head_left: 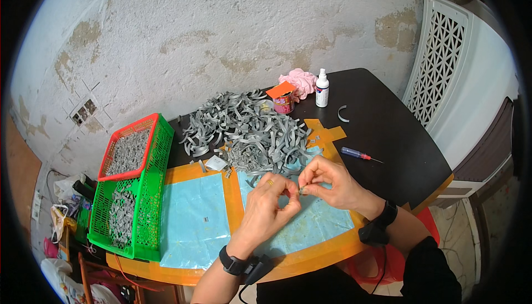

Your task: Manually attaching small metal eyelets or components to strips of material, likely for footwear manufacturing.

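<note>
My left hand [265, 210] and my right hand [334, 186] meet over the blue sheet [327, 223] taped to the near part of the table. Thumb and forefinger are pinched on each hand, with the fingertips almost touching. Between them is a small greyish piece [302, 191], mostly covered by the fingers and too small to identify. Just beyond the hands lies a large heap of grey curved strips [249, 132], with smaller grey bits along its near side. Each wrist wears a black strap with a device.
To the left, a green basket [149, 215] holds small grey pieces, and a red-rimmed basket [149, 154] with more rests on it. A screwdriver [357, 153], one loose strip [342, 114], a white spray bottle [322, 89], a can [283, 103] and pink cloth [301, 81] occupy the far right.
</note>
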Demonstrator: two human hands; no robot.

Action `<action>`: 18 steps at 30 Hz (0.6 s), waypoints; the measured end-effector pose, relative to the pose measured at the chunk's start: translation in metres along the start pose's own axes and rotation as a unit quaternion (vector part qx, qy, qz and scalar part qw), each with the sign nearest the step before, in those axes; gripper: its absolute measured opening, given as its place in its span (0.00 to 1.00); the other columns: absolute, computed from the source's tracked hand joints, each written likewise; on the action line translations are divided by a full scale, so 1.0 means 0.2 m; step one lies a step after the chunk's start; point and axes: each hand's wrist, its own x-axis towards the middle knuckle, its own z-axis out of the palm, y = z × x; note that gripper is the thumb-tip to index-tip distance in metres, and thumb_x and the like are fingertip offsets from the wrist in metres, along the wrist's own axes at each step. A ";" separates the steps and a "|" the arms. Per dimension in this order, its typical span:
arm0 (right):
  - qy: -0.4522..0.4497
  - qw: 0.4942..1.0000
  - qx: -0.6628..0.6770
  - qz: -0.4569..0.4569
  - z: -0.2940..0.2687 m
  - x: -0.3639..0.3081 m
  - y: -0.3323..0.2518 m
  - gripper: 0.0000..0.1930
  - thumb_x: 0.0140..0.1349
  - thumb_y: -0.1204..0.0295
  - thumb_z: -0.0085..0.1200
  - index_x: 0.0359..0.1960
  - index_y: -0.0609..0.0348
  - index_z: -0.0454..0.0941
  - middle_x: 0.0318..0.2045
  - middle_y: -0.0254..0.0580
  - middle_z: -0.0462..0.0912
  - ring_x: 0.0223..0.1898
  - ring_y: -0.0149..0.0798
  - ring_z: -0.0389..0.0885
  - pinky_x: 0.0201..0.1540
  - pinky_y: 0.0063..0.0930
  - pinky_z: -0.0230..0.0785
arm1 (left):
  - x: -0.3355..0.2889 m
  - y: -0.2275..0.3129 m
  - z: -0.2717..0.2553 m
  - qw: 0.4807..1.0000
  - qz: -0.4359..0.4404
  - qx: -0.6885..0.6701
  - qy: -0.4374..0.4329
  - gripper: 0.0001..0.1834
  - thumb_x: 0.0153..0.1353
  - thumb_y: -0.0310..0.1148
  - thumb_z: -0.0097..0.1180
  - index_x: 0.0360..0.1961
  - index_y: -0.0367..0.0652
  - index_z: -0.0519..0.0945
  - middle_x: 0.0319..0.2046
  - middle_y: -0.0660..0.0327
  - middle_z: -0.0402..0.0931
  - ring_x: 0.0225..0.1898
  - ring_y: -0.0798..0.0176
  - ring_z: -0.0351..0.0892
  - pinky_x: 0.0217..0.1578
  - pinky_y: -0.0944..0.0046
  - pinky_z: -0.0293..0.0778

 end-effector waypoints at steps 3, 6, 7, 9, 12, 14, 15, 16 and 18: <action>-0.001 1.000 0.027 -0.004 0.00 0.00 0.01 0.10 0.58 0.84 0.52 0.38 0.61 0.65 0.36 0.37 0.74 0.41 0.27 0.76 0.44 0.26 0.74 | 0.00 -0.02 0.02 0.998 -0.032 -0.060 0.014 0.06 0.48 0.21 0.59 0.29 0.39 0.77 0.28 0.61 0.76 0.33 0.63 0.75 0.34 0.67 0.72; 0.012 0.993 0.118 0.019 -0.01 -0.01 0.01 0.12 0.59 0.83 0.52 0.41 0.61 0.64 0.38 0.37 0.73 0.41 0.27 0.75 0.43 0.25 0.73 | 0.02 -0.01 0.02 0.991 -0.028 -0.129 0.008 0.08 0.50 0.21 0.62 0.33 0.39 0.79 0.28 0.62 0.76 0.33 0.66 0.74 0.35 0.68 0.72; 0.006 0.990 0.140 0.026 -0.01 0.00 0.01 0.12 0.59 0.83 0.52 0.42 0.61 0.64 0.38 0.37 0.73 0.41 0.27 0.75 0.43 0.24 0.73 | 0.02 -0.01 0.01 0.991 -0.012 -0.137 -0.002 0.10 0.50 0.21 0.64 0.35 0.40 0.81 0.28 0.63 0.75 0.32 0.67 0.74 0.35 0.68 0.73; 0.000 0.986 0.162 0.033 -0.01 0.00 0.02 0.13 0.60 0.83 0.51 0.43 0.61 0.63 0.38 0.38 0.72 0.41 0.27 0.75 0.42 0.24 0.73 | 0.02 -0.04 0.01 0.989 -0.012 -0.145 -0.002 0.11 0.49 0.21 0.65 0.36 0.40 0.82 0.28 0.63 0.76 0.32 0.68 0.74 0.35 0.69 0.72; -0.018 0.980 0.190 0.051 -0.01 0.00 0.02 0.13 0.60 0.82 0.53 0.43 0.61 0.63 0.39 0.38 0.73 0.41 0.27 0.76 0.41 0.23 0.73 | 0.02 -0.04 0.00 0.985 -0.019 -0.170 -0.007 0.11 0.49 0.22 0.67 0.35 0.40 0.83 0.30 0.63 0.77 0.32 0.69 0.75 0.36 0.69 0.72; -0.022 0.973 0.223 0.060 -0.01 0.00 0.02 0.13 0.60 0.81 0.54 0.43 0.60 0.64 0.39 0.38 0.75 0.40 0.28 0.76 0.40 0.23 0.73 | 0.02 -0.05 0.00 0.983 -0.029 -0.184 -0.010 0.09 0.49 0.23 0.67 0.34 0.40 0.83 0.31 0.63 0.78 0.32 0.69 0.75 0.36 0.69 0.72; -0.022 0.973 0.223 0.060 -0.01 0.00 0.02 0.13 0.60 0.81 0.54 0.43 0.60 0.64 0.39 0.38 0.75 0.40 0.28 0.76 0.40 0.23 0.73 | 0.02 -0.06 0.00 0.981 -0.023 -0.193 -0.016 0.10 0.49 0.23 0.67 0.34 0.40 0.83 0.30 0.63 0.78 0.32 0.69 0.75 0.35 0.69 0.72; -0.026 0.964 0.257 0.068 -0.01 0.00 0.02 0.13 0.59 0.80 0.54 0.42 0.59 0.64 0.39 0.38 0.75 0.40 0.28 0.76 0.40 0.24 0.73 | 0.02 -0.07 0.00 0.979 -0.016 -0.203 -0.022 0.10 0.48 0.24 0.68 0.34 0.40 0.83 0.30 0.63 0.78 0.32 0.69 0.75 0.35 0.69 0.72; -0.030 0.953 0.291 0.075 0.00 0.01 0.01 0.13 0.59 0.80 0.55 0.42 0.59 0.65 0.38 0.38 0.75 0.39 0.28 0.77 0.40 0.24 0.73 | 0.01 -0.09 0.00 0.976 -0.020 -0.217 -0.015 0.10 0.48 0.24 0.68 0.34 0.40 0.83 0.30 0.63 0.79 0.32 0.69 0.75 0.36 0.69 0.72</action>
